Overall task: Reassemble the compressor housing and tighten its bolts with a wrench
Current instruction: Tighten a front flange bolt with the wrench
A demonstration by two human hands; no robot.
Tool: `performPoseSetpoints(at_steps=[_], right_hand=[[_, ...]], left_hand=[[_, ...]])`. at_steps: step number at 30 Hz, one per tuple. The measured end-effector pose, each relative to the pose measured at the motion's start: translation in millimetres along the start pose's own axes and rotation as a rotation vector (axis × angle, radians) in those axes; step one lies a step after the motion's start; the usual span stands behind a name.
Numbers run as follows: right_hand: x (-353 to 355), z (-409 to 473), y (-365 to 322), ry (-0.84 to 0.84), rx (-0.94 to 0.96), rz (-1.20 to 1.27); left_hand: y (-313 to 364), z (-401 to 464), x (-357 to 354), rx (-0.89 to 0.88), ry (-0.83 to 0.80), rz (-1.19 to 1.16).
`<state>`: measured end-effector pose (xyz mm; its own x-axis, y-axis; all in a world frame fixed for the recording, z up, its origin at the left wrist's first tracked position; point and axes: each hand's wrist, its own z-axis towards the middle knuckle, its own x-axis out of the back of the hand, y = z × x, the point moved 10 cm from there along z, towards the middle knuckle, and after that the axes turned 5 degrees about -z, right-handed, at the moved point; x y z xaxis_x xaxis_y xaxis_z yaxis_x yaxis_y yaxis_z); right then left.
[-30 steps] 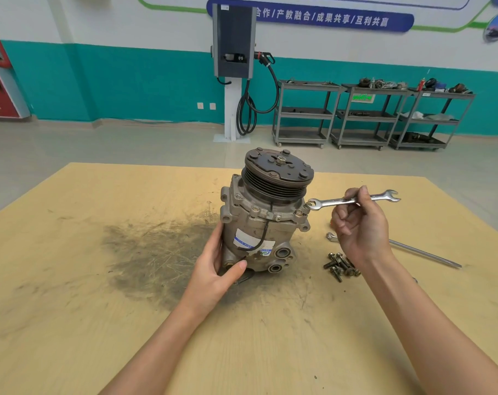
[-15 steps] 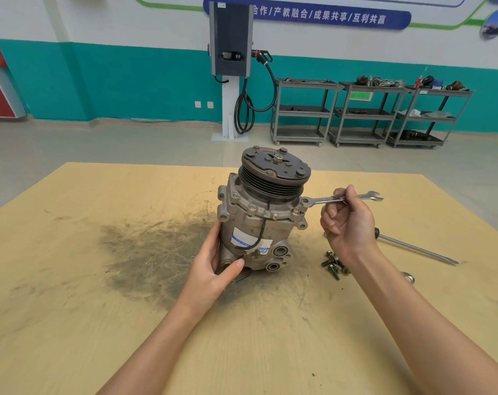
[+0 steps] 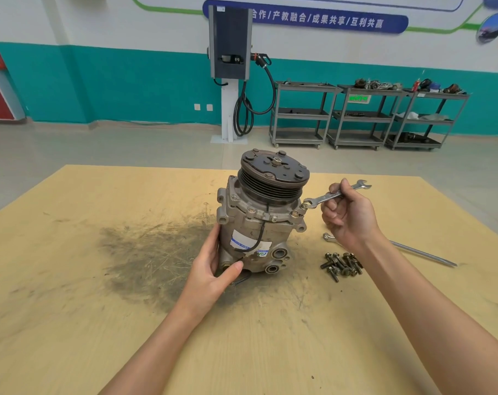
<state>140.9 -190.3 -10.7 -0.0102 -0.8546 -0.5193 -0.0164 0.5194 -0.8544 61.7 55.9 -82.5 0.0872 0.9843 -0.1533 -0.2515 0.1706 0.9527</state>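
The grey compressor [image 3: 259, 223] stands tilted on the wooden table [image 3: 71, 280], its dark pulley and clutch plate [image 3: 275, 172] facing up and away. My left hand [image 3: 213, 269] grips the lower left of its housing, thumb across the front. My right hand [image 3: 347, 215] holds a silver open-end wrench [image 3: 336, 193] by the shaft. The wrench's near jaw sits on a bolt head [image 3: 304, 206] at the housing's right flange. Other bolt heads show along the flange rim.
A pile of several loose dark bolts [image 3: 342, 265] lies on the table right of the compressor. A second wrench [image 3: 329, 238] and a long thin rod [image 3: 424, 253] lie behind my right wrist. A dark oily stain [image 3: 145, 255] spreads left of the compressor. Grey shelf carts [image 3: 364, 118] stand by the far wall.
My right hand has swung the wrench's free end away from me and drawn in toward the compressor, with the near jaw staying at the flange bolt. My left hand keeps its grip on the housing.
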Motion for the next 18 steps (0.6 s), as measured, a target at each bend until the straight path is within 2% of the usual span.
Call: performPoseSetpoints(at_steps=[4,7,11,18], right_hand=[[-1,0,-5,0.0,0.006,-0.058],[5,-4,-10,0.072,0.084,-0.094],[12,-15,-8,0.135,0.194,-0.034],[17,-27,4,0.169,0.226,-0.009]], left_hand=[[2,-1,-1,-0.003,-0.001,-0.003],[3,0,-1,-0.007,-0.003,0.002],[1,0,0,-0.006,0.004,0.003],[3,0,0,-0.011,0.014,0.01]])
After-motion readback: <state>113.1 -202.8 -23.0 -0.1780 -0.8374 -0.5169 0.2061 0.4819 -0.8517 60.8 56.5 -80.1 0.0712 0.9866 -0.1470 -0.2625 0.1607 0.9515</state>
